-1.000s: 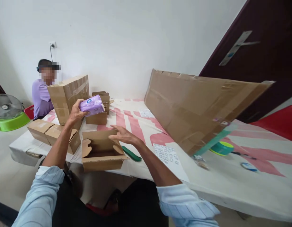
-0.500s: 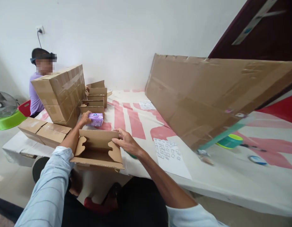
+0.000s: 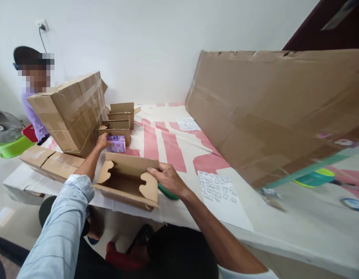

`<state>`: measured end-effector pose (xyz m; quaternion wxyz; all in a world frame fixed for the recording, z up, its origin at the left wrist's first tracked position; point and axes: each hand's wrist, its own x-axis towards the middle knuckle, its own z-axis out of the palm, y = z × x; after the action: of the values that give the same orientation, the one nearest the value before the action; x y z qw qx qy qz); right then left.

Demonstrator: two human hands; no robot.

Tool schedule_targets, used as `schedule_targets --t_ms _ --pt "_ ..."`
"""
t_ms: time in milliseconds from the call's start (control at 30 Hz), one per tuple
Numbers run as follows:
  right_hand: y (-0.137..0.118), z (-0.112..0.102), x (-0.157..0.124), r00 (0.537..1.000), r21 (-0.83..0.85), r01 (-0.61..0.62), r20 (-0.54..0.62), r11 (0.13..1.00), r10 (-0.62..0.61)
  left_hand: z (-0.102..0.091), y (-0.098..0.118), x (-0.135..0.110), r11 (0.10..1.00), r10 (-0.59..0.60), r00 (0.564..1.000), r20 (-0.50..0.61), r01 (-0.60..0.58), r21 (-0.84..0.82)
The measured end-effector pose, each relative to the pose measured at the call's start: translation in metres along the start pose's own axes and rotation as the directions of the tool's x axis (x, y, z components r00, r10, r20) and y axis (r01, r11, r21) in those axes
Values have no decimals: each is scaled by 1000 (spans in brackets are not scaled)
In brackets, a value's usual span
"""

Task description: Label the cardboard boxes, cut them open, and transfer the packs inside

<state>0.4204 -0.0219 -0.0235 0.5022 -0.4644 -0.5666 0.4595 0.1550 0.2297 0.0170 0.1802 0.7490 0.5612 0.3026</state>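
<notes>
My left hand [image 3: 103, 142] is closed on the left end of a small purple plastic-wrapped packet [image 3: 116, 143], beyond the open cardboard box nearest me. That open box [image 3: 125, 198] sits at the front edge of the table, with its scalloped side flaps folded in; its visible inside shows bare cardboard. With thumb and fingers my right hand [image 3: 168, 176] pinches the box's far right corner. Just behind the packet stand more open cardboard boxes [image 3: 121, 133] in a row.
Taped cartons [image 3: 77, 112] are stacked at the left, with lower cartons [image 3: 56, 164] before them. A person [image 3: 34, 108] sits behind the stack. A large cardboard sheet [image 3: 263, 116] leans at the right. Printed papers [image 3: 223, 193] and a green round object [image 3: 168, 192] lie on the table.
My view has shifted a little. The near box has moved right and lies more level. My left hand still grips the packet, now closer against the row of boxes. A flap now shows behind the stack.
</notes>
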Motion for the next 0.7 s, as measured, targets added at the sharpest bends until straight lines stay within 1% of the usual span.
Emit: schedule_targets --t_ms 67,100,133,167,200,233,267,300,333,367,400,433,467,500,533,567,633,700 --pt "1 -6 20 999 -24 27 -46 999 -28 -25 16 -3 998 42 996 -83 -47 -52" --pt "2 -8 32 997 -42 39 -57 998 -42 -41 25 -9 993 72 986 -150 -85 -80" --pt "4 -10 45 997 -61 52 -61 997 -55 -58 35 -21 984 115 965 -234 -144 -108" --pt "7 -11 59 996 -76 62 -61 995 -67 -74 45 -38 946 195 897 -396 -279 -167" --pt "11 -10 73 995 -85 68 -61 994 -74 -88 55 -59 902 241 821 -518 -387 -192" --pt "14 -8 87 995 -85 72 -61 994 -77 -98 65 -84 872 256 774 -579 -443 -207" --pt "17 -4 101 995 -81 73 -61 994 -78 -103 72 -111 857 253 754 -607 -466 -221" --pt "20 1 114 995 -77 73 -64 994 -78 -102 77 -137 854 240 758 -607 -462 -240" --pt "22 6 126 994 -75 74 -69 994 -79 -96 80 -162 858 221 786 -577 -439 -269" --pt "23 12 137 994 -75 77 -75 994 -83 -84 78 -182 870 213 840 -500 -396 -294" --pt "23 18 146 993 -76 81 -80 994 -87 -69 74 -198 890 203 897 -393 -336 -307" --pt "22 24 154 992 -79 90 -86 993 -97 -52 67 -208 914 167 943 -288 -258 -314" --pt "21 27 159 989 -86 104 -95 991 -112 -35 58 -213 942 106 977 -185 -158 -298" --pt "20 30 162 985 -101 124 -111 987 -135 -18 48 -213 966 30 994 -103 -55 -253" --pt "19 31 161 977 -131 147 -136 980 -165 -3 37 -209 979 -46 997 -59 33 -200" --pt "19 31 157 966 -177 172 -164 969 -201 10 27 -203 981 -91 995 -43 83 -173" --pt "22 27 136 939 -297 221 -193 929 -285 28 9 -186 979 -158 987 -38 151 -140" --pt "32 20 102 918 -420 264 -166 868 -359 38 -4 -171 972 -205 978 -48 197 -125"
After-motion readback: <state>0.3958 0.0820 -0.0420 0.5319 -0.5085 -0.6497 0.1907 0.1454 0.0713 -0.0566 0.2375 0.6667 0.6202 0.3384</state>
